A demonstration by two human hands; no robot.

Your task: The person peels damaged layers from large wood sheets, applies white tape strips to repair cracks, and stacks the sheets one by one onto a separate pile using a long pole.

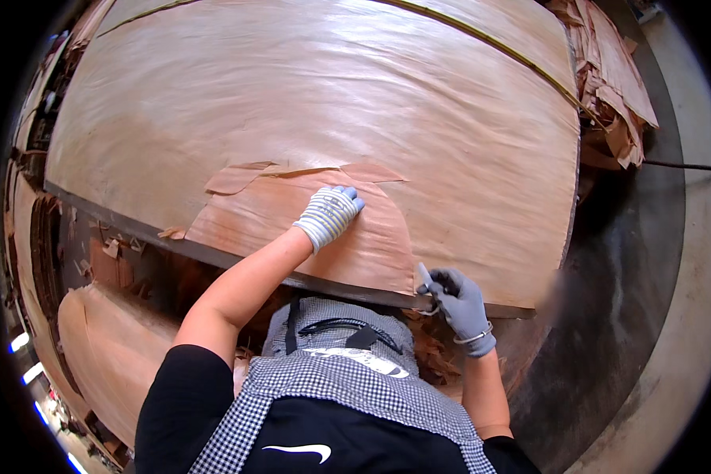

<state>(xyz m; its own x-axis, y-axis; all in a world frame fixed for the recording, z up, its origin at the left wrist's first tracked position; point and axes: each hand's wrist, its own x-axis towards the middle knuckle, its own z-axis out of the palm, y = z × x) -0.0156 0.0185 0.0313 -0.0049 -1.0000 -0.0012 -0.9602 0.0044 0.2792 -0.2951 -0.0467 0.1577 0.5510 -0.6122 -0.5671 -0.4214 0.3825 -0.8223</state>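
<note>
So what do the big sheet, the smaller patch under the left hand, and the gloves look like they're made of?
Big sheet: thin wood veneer, pale tan, unfinished, with faint grain streaks.
Smaller patch: likely the same veneer, redder, with ragged torn edges.
Gloves on the left hand and right hand: knitted fabric, probably cotton; ribbed striped cuff shows on the left.

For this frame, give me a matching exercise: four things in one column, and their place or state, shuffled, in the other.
Things:
1. left hand
2. right hand
3. small veneer piece
4. scrap heap

Places or states:
A. piled beyond the far right corner of the big sheet
B. flat on the small reddish piece, in a striped glove
C. at the near edge of the big veneer sheet, gripping a small blade
D. lying on the big sheet, pressed down

Pairs: 1-B, 2-C, 3-D, 4-A
</note>
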